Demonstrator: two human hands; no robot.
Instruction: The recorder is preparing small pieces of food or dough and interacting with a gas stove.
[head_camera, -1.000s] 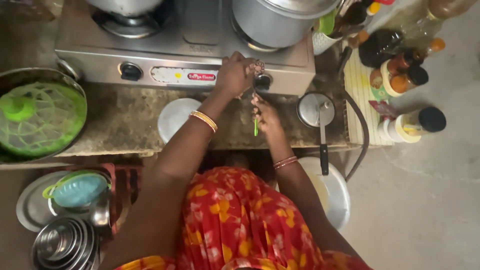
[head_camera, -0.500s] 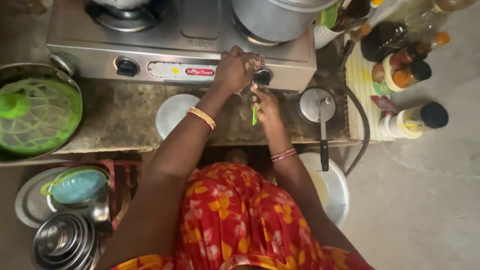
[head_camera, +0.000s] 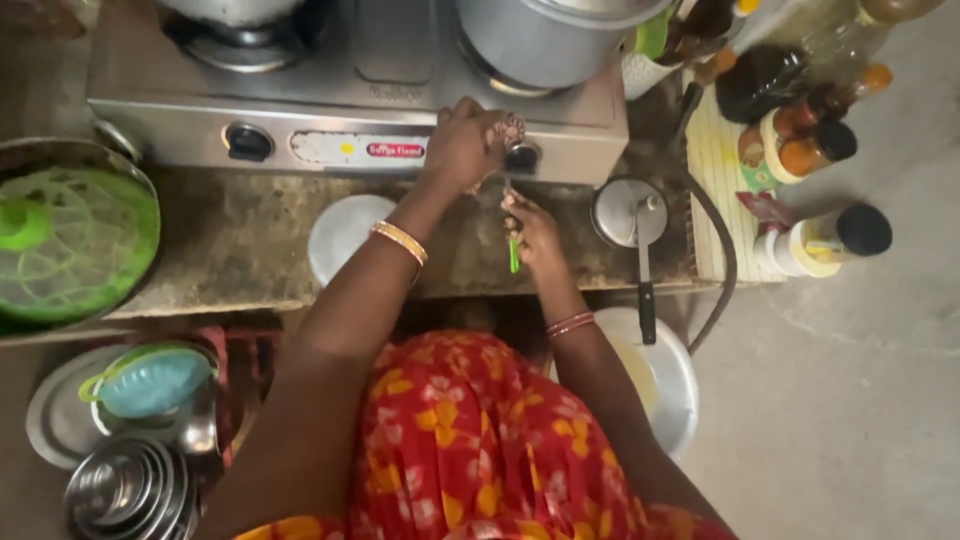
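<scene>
- The gas stove (head_camera: 360, 110) stands along the counter's (head_camera: 240, 250) back edge, a large steel pot (head_camera: 550, 35) on its right burner.
- Left hand (head_camera: 465, 145) is curled around the right knob (head_camera: 522, 158) on the stove's front.
- Right hand (head_camera: 530, 228) pinches a green-handled lighter (head_camera: 513, 250) just below that knob.
- Gas may flare late toward the fingers.
- A lidded saucepan (head_camera: 630, 212) sits close by on the right.
</scene>
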